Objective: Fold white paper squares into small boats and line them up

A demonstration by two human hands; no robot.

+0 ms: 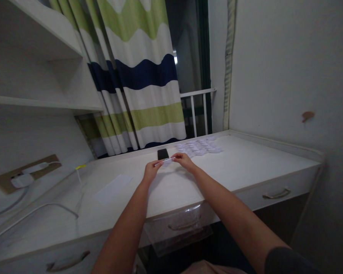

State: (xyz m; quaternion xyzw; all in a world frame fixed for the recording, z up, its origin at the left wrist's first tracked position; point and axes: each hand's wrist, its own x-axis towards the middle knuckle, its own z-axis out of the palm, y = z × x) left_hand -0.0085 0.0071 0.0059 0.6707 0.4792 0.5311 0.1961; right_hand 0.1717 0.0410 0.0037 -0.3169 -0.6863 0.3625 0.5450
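The left hand and right hand each pinch one end of a thin white strip over the surface. It is just in front of a black phone, near white pieces.

You are viewing a white paper strip, black phone, white worktop and wavy-banded green, white and navy curtain.

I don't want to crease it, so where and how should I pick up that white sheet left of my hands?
Probably pinch the white sheet by its right edge, coming from above and the right: that edge faces your left hand. The sheet looks thin and lies flat on the desk, so ease it up with a fingertip.
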